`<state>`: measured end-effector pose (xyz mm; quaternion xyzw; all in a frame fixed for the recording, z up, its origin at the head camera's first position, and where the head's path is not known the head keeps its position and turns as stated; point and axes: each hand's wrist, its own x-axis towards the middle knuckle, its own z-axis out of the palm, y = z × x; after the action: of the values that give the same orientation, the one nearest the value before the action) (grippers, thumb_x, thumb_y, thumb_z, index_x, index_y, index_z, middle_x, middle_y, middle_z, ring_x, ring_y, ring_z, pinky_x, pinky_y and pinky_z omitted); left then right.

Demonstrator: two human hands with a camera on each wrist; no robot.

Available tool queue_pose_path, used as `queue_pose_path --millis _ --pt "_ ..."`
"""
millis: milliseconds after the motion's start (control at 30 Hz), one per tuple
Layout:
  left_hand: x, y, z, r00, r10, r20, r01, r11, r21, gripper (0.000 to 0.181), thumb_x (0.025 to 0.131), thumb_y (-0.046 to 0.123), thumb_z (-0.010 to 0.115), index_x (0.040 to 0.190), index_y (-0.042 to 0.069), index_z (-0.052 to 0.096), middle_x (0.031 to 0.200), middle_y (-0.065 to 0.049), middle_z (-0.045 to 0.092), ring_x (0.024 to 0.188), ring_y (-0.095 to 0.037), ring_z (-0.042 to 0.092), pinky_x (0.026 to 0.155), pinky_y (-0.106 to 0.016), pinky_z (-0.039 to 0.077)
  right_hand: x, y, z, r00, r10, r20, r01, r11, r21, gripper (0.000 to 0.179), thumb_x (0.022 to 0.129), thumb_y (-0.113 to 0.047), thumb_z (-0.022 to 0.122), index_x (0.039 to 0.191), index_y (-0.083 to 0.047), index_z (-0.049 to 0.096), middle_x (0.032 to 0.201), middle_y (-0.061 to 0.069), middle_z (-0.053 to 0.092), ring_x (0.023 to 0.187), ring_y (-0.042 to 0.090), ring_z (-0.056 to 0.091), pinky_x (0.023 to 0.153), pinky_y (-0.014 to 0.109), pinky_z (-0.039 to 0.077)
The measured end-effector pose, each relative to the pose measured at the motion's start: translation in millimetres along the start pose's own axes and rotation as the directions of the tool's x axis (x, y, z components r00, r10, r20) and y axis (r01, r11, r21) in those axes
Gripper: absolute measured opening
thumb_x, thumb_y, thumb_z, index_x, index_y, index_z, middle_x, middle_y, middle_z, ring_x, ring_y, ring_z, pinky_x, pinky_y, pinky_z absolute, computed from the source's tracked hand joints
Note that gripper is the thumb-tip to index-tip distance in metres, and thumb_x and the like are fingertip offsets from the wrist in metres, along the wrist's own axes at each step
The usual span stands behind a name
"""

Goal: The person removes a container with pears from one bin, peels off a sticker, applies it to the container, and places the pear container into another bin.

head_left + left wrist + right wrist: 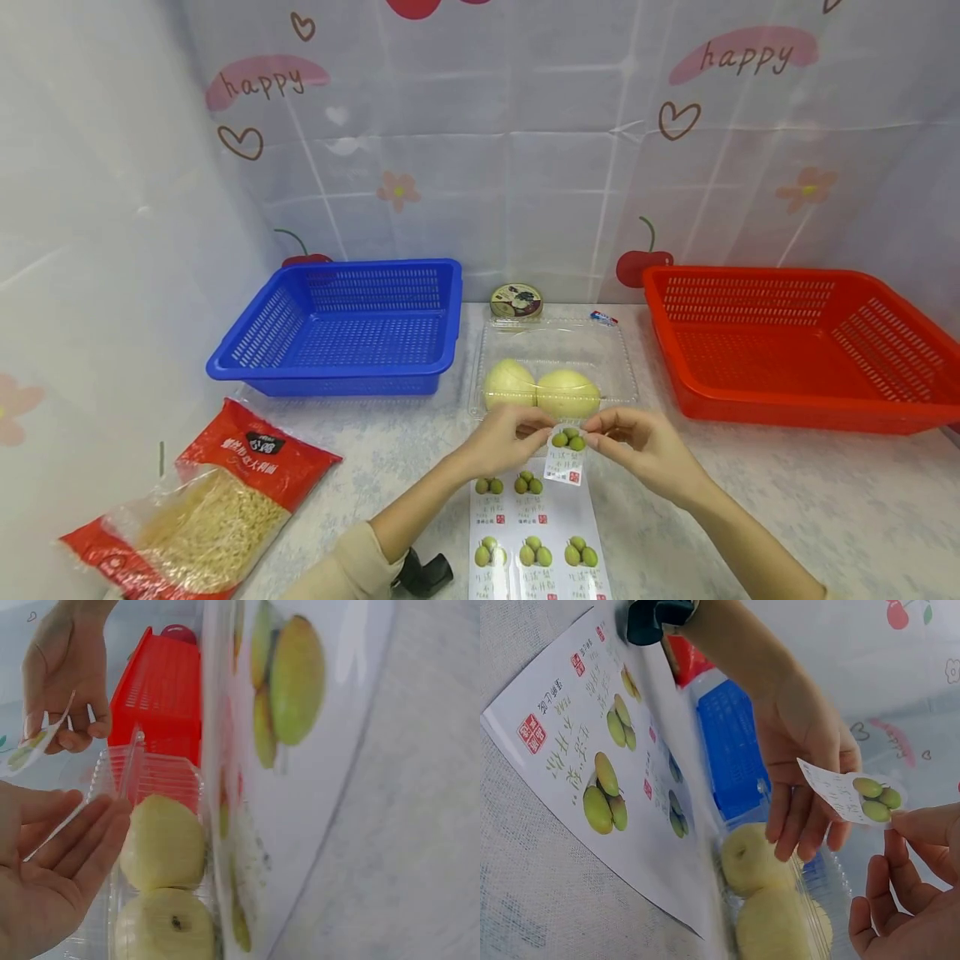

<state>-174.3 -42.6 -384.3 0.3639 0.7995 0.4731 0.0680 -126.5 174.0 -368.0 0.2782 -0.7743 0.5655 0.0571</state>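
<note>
Between both hands, above a white sticker sheet (pixel 555 517), a small white sticker (pixel 564 467) printed with green fruits and handwriting-style text hangs upright. My right hand (pixel 637 446) pinches its upper right edge between thumb and forefinger; the right wrist view shows this grip on the sticker (pixel 876 799) closely. At the upper left edge, my left hand (pixel 506 442) holds it with thumb and index finger, while its other fingers (pixel 94 840) stretch out loosely. Just behind the hands, two pale yellow fruits (pixel 568 393) sit in a clear plastic clamshell box (pixel 555 340).
At the back left stands a blue basket (pixel 337 382), and at the right a red basket (pixel 810 408). A red-ended bag of pasta (pixel 217 517) lies front left. Behind the box are a round tin (pixel 516 300) and a small blue-red packet (pixel 603 317), before a printed curtain (pixel 510 167).
</note>
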Motion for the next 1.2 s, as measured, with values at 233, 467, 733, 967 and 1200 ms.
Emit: queue_pose_path --millis 233,467,733,967,1200 --pt "4.1 21.7 -17.2 0.993 0.031 -0.116 -0.052 0.981 -0.185 0.023 0.096 0.007 0.052 0.099 -0.010 0.066 0.084 -0.022 0.066 0.074 -0.032 0.065 0.066 -0.035 0.056 10.1 0.4 -4.1 0.998 0.057 -0.037 -0.059 0.997 -0.054 0.008 0.086 0.003 0.063 0.093 0.004 0.066 0.087 0.005 0.067 0.076 0.010 0.060 0.070 0.022 0.052" --pt "9.9 26.9 -27.7 0.990 0.052 -0.128 -0.064 0.994 -0.087 0.018 0.093 0.012 0.058 0.098 -0.001 0.069 0.088 -0.012 0.068 0.077 -0.011 0.060 0.064 -0.025 0.053 27.2 0.3 -9.2 0.995 0.094 -0.037 -0.096 0.993 -0.068 0.010 0.087 0.000 0.063 0.095 0.005 0.066 0.088 0.013 0.066 0.073 0.012 0.061 0.070 0.023 0.054" --pt "18.0 25.4 -33.5 0.972 0.074 -0.224 -0.085 0.996 -0.039 0.011 0.087 0.007 0.064 0.090 -0.002 0.070 0.081 -0.012 0.069 0.068 -0.007 0.060 0.062 -0.029 0.054 43.4 -2.4 -11.1 0.992 0.122 -0.038 -0.125 0.989 -0.084 0.012 0.087 -0.003 0.064 0.096 0.005 0.067 0.091 0.015 0.067 0.073 0.013 0.061 0.070 0.023 0.054" --pt "27.5 20.3 -38.0 0.962 0.062 -0.266 -0.071 0.997 -0.023 0.011 0.087 0.006 0.063 0.089 -0.003 0.070 0.080 -0.013 0.069 0.070 -0.012 0.062 0.062 -0.032 0.054 56.2 -2.1 -13.7 0.991 0.125 -0.052 -0.131 0.983 -0.126 0.015 0.087 -0.005 0.065 0.098 0.005 0.068 0.092 0.014 0.068 0.077 0.020 0.062 0.072 0.020 0.053" --pt "41.1 17.7 -41.7 0.948 0.016 -0.319 -0.021 1.000 -0.013 0.011 0.086 0.007 0.065 0.088 -0.002 0.071 0.078 -0.013 0.069 0.066 -0.012 0.059 0.055 -0.020 0.048 69.2 3.9 -18.3 0.988 0.134 -0.080 -0.146 0.975 -0.169 0.016 0.088 -0.006 0.064 0.099 0.004 0.068 0.094 0.016 0.068 0.079 0.021 0.060 0.071 0.020 0.052"
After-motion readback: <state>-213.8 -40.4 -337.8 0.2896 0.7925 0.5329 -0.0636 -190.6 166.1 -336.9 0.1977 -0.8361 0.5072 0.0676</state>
